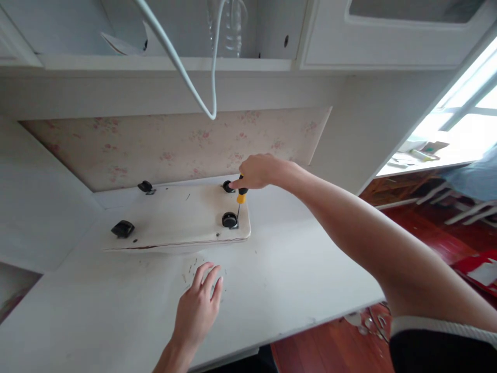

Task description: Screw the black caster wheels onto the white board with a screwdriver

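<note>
My right hand [258,171] is wrapped round the handle of a black and yellow screwdriver [242,198]. Its shaft points down at the mounting plate of the near right caster wheel [229,220], on a white board [182,212]. Three more black casters stand up from the board: the near left caster [123,229], the far left caster [145,187] and the far right caster [227,186], which my right hand partly covers. My left hand [199,305] is open over the desk in front of the board, fingers slightly bent, beside several small screws [191,268].
The board lies on a white desktop [303,264] below a shelf [166,63] holding a clear plastic bottle [233,31]. A white cable [186,77] hangs in front of the shelf. Flowered wallpaper [202,140] backs the desk. Right of it are a red-brown floor [322,342] and a window.
</note>
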Available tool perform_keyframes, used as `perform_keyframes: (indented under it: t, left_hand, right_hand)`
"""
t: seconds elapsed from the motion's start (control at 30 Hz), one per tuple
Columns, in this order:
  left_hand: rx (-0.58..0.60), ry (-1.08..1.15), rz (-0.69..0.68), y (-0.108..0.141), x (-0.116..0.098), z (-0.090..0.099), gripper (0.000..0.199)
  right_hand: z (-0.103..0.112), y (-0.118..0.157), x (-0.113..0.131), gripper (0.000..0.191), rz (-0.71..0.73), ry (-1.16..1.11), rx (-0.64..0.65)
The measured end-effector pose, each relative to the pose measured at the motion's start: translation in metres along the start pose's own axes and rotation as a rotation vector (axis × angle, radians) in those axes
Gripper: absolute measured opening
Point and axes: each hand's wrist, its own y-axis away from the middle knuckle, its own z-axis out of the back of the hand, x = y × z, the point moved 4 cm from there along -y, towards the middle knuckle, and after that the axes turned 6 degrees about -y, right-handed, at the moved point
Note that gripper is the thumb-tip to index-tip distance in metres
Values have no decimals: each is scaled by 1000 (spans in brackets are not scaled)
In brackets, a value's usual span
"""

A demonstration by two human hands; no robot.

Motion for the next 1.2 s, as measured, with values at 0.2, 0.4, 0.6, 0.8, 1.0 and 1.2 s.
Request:
perform_keyframes:
  t: [0.2,0.4,0.6,0.8,1.0,1.2]
  left_hand:
    - [-107,41,16,7,8,0,22]
    - [-123,99,45,21,18,-7,22]
    - [-36,173,139,44,25,-21,23]
    - [-23,314,296,62,37,-31,22]
    - [-51,412,370,67,44,-29,20]
    - [-22,411,368,68,44,-31,19]
  right_hand:
    - [-4,2,-2,56,100,-135,93]
    - [-5,10,-2,68,99,-286,114]
    - [-2,12,-4,60,-20,-15,-116]
    - [-21,2,0,64,140,-109,-1]
    - [-25,-14,-12,67,-66,55,8]
    - [-28,-19,-7,50,-14,-120,134]
